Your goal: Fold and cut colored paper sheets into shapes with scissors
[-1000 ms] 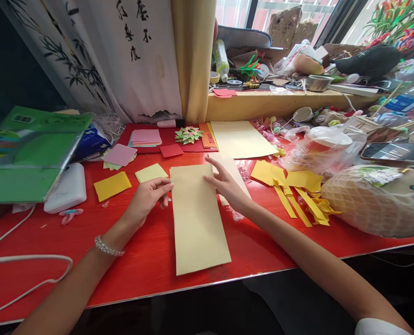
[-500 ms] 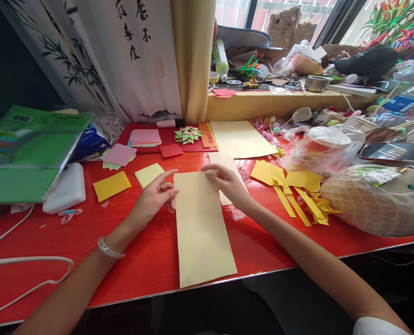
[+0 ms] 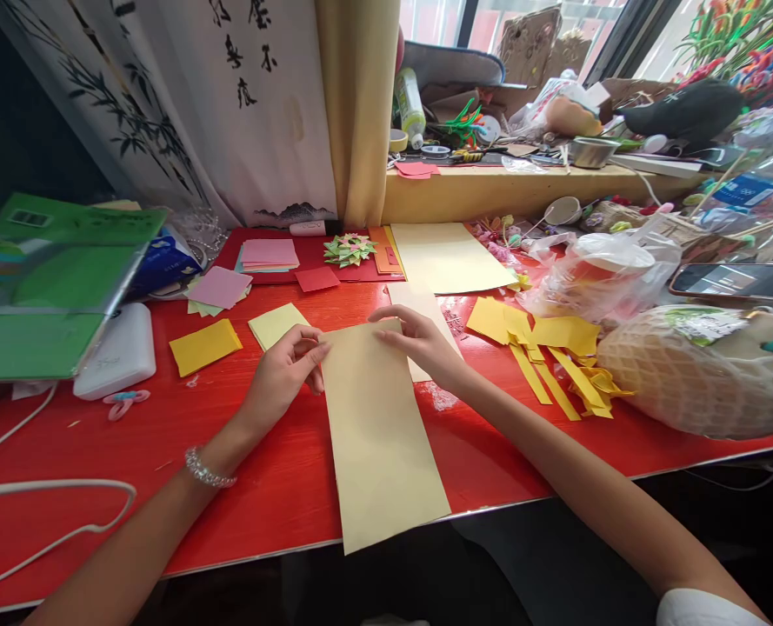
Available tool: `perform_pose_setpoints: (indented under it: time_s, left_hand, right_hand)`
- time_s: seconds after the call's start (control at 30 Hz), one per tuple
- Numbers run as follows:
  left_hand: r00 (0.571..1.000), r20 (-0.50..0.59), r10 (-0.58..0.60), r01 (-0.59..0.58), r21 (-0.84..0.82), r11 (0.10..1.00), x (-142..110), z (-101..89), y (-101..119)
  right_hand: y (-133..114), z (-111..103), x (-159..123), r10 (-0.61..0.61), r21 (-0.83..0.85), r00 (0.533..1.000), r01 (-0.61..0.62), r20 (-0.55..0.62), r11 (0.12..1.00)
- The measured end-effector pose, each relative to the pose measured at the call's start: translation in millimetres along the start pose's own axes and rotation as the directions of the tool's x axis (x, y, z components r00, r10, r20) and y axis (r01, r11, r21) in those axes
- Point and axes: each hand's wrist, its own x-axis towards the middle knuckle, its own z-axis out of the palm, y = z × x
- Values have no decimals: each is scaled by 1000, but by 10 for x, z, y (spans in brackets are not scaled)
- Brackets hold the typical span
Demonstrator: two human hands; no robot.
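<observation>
A long sheet of pale yellow paper (image 3: 383,435), seemingly folded double, lies between my hands, its near end sticking out past the table's front edge. My left hand (image 3: 293,363) pinches its far left corner between thumb and fingers. At the far right corner, my right hand (image 3: 418,339) grips the top edge, thumb on the face and fingers behind. Beyond the paper lies a paler strip (image 3: 412,300), partly covered by my right hand. Small light-yellow squares (image 3: 277,325) rest just past my left hand.
Yellow squares (image 3: 204,348) and pink squares (image 3: 269,255) lie at left, near a folded paper ornament (image 3: 349,250). Yellow strips (image 3: 559,356) and a netted round fruit (image 3: 699,374) sit right. A white power bank (image 3: 116,352) and green paper pack (image 3: 60,296) stand far left.
My left hand has closed on the paper's far left corner; its fingers were looser before. The sheet has tilted slightly, and its near end has come closer to me.
</observation>
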Motion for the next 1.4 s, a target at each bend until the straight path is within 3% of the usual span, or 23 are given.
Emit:
perform_pose_setpoints:
  time_s: [0.2,0.4,0.6,0.73,0.9,0.97,1.17,1.23,1.33,1.4]
  left_hand:
    - [999,-36,30,-29,8,1000,-4,-29,26]
    - [997,-68,37,-37,-1,999,-12,-33,33]
    - [991,-121,64,-61,26,998,-34,0,20]
    - [998,-52,32,-32,-6,999,-52,-2,78]
    - [979,164,-117,119,-3,993,-60,-29,147]
    - [973,171,-157,163,-25,986,-52,-42,151]
    - [969,145,-199,204,-21,979,3,-98,146]
    - [980,91,-177,177,13,984,36,-136,118]
    - [993,-41,-112,114,54,992,94,-210,39]
    - [990,-140,-33,41,55,998,122,-250,-6]
  right_hand:
    - [-71,-62,11,-61,115,991,48,115,992]
    - [-83,-79,11,-41,-8,994,42,98,999]
    - [-39,-70,39,2,52,997,-6,80,999]
    - [-47,-55,43,51,218,994,-28,-99,976]
    - [1,-64,45,166,377,926,-28,-340,926]
    - [6,-89,56,209,371,927,-85,-310,925]
    - [-15,-198,111,284,246,959,-280,18,928]
    - [16,-230,129,275,285,961,-265,6,921]
    - [71,-303,155,245,355,962,-189,-122,916]
    - [89,-371,169,251,306,967,-227,-38,924]
